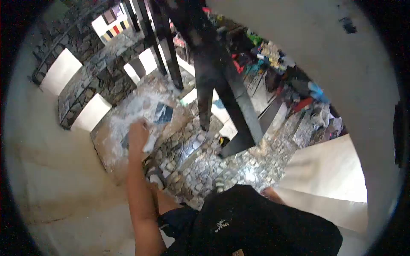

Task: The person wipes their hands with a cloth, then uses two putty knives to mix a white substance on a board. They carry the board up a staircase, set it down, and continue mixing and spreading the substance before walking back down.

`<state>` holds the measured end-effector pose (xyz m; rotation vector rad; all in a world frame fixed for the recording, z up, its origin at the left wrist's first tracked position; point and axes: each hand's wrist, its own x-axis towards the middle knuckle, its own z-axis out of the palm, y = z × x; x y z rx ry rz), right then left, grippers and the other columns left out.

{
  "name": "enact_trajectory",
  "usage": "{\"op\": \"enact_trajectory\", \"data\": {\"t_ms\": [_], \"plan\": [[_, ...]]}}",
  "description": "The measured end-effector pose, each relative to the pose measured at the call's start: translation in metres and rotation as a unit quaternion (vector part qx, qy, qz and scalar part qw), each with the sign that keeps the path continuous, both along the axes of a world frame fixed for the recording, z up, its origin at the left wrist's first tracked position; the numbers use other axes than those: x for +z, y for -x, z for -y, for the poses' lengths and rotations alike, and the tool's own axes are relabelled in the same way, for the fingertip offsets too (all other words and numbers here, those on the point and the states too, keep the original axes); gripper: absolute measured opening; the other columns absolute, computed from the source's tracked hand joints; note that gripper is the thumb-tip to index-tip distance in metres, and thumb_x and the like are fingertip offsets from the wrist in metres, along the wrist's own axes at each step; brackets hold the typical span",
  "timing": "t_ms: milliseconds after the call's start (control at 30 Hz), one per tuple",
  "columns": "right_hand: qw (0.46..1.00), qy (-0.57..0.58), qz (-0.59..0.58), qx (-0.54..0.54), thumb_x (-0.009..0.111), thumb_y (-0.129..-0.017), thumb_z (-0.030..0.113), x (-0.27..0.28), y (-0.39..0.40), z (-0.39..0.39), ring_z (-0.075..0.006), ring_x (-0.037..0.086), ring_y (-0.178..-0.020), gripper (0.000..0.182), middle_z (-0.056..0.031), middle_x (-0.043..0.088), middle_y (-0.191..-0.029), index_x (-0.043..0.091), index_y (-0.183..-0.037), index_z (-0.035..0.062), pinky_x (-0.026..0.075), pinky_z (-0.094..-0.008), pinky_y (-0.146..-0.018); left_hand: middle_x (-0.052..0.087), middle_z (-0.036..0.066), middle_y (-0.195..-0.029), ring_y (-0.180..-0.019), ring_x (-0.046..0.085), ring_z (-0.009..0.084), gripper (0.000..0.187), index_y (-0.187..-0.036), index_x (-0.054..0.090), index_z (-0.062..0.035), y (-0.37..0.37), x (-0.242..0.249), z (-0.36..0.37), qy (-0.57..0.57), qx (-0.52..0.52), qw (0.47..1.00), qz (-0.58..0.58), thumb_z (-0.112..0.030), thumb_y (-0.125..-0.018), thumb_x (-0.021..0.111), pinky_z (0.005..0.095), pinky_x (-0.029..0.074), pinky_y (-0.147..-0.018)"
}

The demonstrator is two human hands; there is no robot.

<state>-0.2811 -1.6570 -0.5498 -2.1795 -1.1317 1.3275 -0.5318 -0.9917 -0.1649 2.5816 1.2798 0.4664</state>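
Note:
My left hand reaches forward over a foam-covered stone slab, its fingers curled down toward the suds. What it grips is too blurred to name. White foam spreads around and beyond the hand. A wet dark blue piece, seemingly cloth, lies flat in the suds just past my fingers. Beside the hand, on its right, is a small white lump. A patch of bare skin shows past my black shirt on the right, with no fingers made out on it.
Dark wooden posts stand close ahead, right of the slab. Stone paving lies below, with a sandalled foot. Heaped colourful clothes fill the right side. A rough stone wall rises at the back left.

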Motion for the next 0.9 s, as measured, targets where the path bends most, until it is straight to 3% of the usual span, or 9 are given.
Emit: {"op": "enact_trajectory", "data": {"t_ms": [33, 67, 167, 233, 267, 333, 533, 700, 900], "plan": [[0.906, 0.157, -0.185, -0.347, 0.058, -0.076, 0.031, 0.029, 0.006, -0.019, -0.0190, 0.058, -0.052, 0.027, -0.0079, 0.064, -0.071, 0.066, -0.082, 0.0061, 0.048, -0.0338, -0.049, 0.061, 0.018, -0.078, -0.078, 0.059, 0.0357, 0.028, -0.079, 0.060, -0.0030, -0.011, -0.007, 0.014, 0.019, -0.044, 0.999, -0.004, -0.028, -0.072, 0.068, 0.0442, 0.045, -0.069], [0.916, 0.159, -0.162, -0.329, 0.057, -0.078, 0.026, 0.024, -0.005, -0.023, -0.0226, 0.059, -0.059, 0.022, -0.0083, 0.064, -0.074, 0.065, -0.086, 0.0077, 0.049, -0.0365, -0.053, 0.061, 0.017, -0.077, -0.077, 0.059, 0.0351, 0.027, -0.079, 0.060, -0.0036, -0.021, -0.013, 0.029, 0.041, -0.088, 0.995, -0.007, -0.029, -0.072, 0.068, 0.0439, 0.045, -0.068], [0.990, 0.058, -0.081, -0.096, 0.056, -0.079, 0.029, 0.002, -0.025, -0.025, -0.0216, 0.058, -0.060, 0.024, -0.0088, 0.063, -0.075, 0.064, -0.085, 0.0065, 0.046, -0.0365, -0.053, 0.062, 0.017, -0.082, -0.079, 0.060, 0.0334, 0.019, -0.086, 0.062, -0.0047, -0.044, -0.014, 0.061, 0.021, -0.135, 0.988, -0.068, -0.019, -0.075, 0.057, 0.0444, 0.047, -0.072], [0.994, 0.057, -0.088, -0.029, 0.055, -0.079, 0.028, 0.010, -0.047, -0.054, -0.0220, 0.058, -0.062, 0.025, -0.0093, 0.063, -0.077, 0.064, -0.087, 0.0064, 0.046, -0.0366, -0.054, 0.060, 0.019, -0.090, -0.080, 0.060, 0.0342, 0.020, -0.093, 0.058, -0.0029, -0.053, 0.051, 0.104, 0.055, -0.153, 0.985, -0.057, -0.015, -0.080, 0.050, 0.0445, 0.047, -0.069], [0.994, 0.063, -0.089, 0.001, 0.055, -0.079, 0.028, 0.016, -0.059, -0.070, -0.0222, 0.058, -0.063, 0.025, -0.0096, 0.063, -0.078, 0.064, -0.087, 0.0064, 0.046, -0.0367, -0.055, 0.059, 0.019, -0.088, -0.078, 0.059, 0.0350, 0.021, -0.094, 0.058, -0.0024, -0.052, 0.001, 0.106, -0.065, -0.169, 0.982, -0.051, -0.017, -0.080, 0.051, 0.0462, 0.047, -0.069], [0.991, 0.081, -0.089, 0.058, 0.054, -0.080, 0.027, 0.027, -0.077, -0.107, -0.0227, 0.058, -0.065, 0.025, -0.0101, 0.062, -0.079, 0.063, -0.089, 0.0063, 0.046, -0.0369, -0.057, 0.056, 0.019, -0.089, -0.078, 0.058, 0.0345, 0.027, -0.097, 0.056, 0.0009, -0.038, 0.043, 0.158, -0.056, -0.185, 0.980, 0.053, -0.018, -0.078, 0.051, 0.0455, 0.048, -0.071], [0.979, 0.134, -0.059, 0.144, 0.052, -0.081, 0.026, 0.077, -0.113, -0.194, -0.0239, 0.057, -0.071, 0.025, -0.0115, 0.062, -0.084, 0.063, -0.093, 0.0062, 0.046, -0.0374, -0.062, 0.055, 0.016, -0.086, -0.081, 0.057, 0.0353, 0.029, -0.091, 0.050, -0.0007, 0.013, 0.029, 0.299, 0.116, 0.055, 0.944, 0.304, -0.019, -0.075, 0.065, 0.0437, 0.045, -0.067], [0.936, 0.148, -0.033, 0.319, 0.050, -0.083, 0.025, 0.095, -0.069, -0.243, -0.0250, 0.057, -0.076, 0.026, -0.0127, 0.061, -0.088, 0.062, -0.096, 0.0060, 0.046, -0.0378, -0.066, 0.055, 0.014, -0.086, -0.081, 0.057, 0.0329, 0.025, -0.086, 0.052, -0.0023, 0.050, -0.036, 0.377, 0.215, 0.246, 0.874, 0.360, -0.017, -0.073, 0.066, 0.0406, 0.046, -0.068], [0.817, 0.079, -0.073, 0.567, 0.048, -0.084, 0.024, 0.085, 0.055, -0.261, -0.0263, 0.057, -0.082, 0.027, -0.0142, 0.060, -0.093, 0.061, -0.100, 0.0058, 0.046, -0.0383, -0.071, 0.057, 0.015, -0.078, -0.076, 0.059, 0.0329, 0.025, -0.080, 0.052, -0.0007, 0.072, -0.128, 0.420, 0.159, 0.316, 0.882, 0.311, -0.017, -0.068, 0.067, 0.0406, 0.047, -0.068]]}}
